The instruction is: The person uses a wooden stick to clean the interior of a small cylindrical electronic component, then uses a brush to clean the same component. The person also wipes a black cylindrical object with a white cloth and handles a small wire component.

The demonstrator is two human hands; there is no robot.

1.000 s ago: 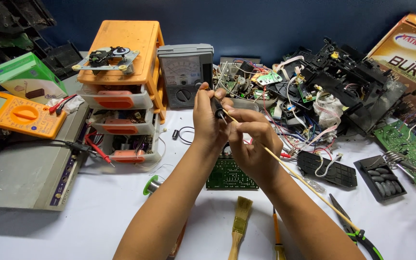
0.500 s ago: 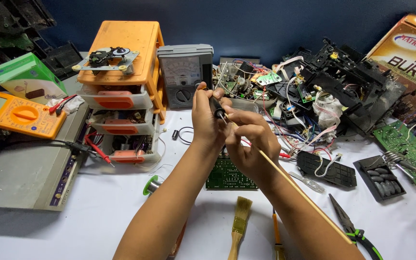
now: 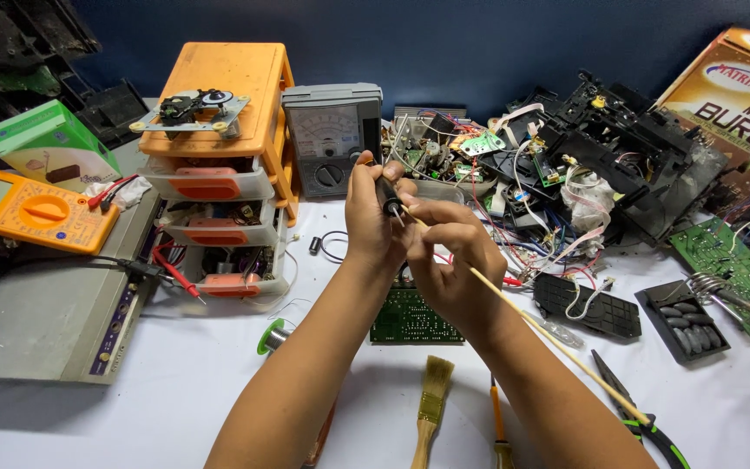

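Both forearms come in from 6 o'clock, bare, converging toward centre frame. Left hand [image 3: 373, 217] raised, fingers curled shut, thumb and fingertips pinched at its 12 o'clock end. Right hand [image 3: 449, 260] sits just at its 4 o'clock, touching it, knuckles up, fingers folded in a tight pinch. Wrists roughly straight, both hands off the worktop.

The drawer organizer [image 3: 219, 165] stands on the tabletop [image 3: 175, 391]. Right of it stands the analog meter [image 3: 332, 139], left of it lies the digital multimeter [image 3: 36, 211], before it the solder spool [image 3: 273, 336]; the circuit board [image 3: 411, 317] and brush [image 3: 430, 404] lie farther right.
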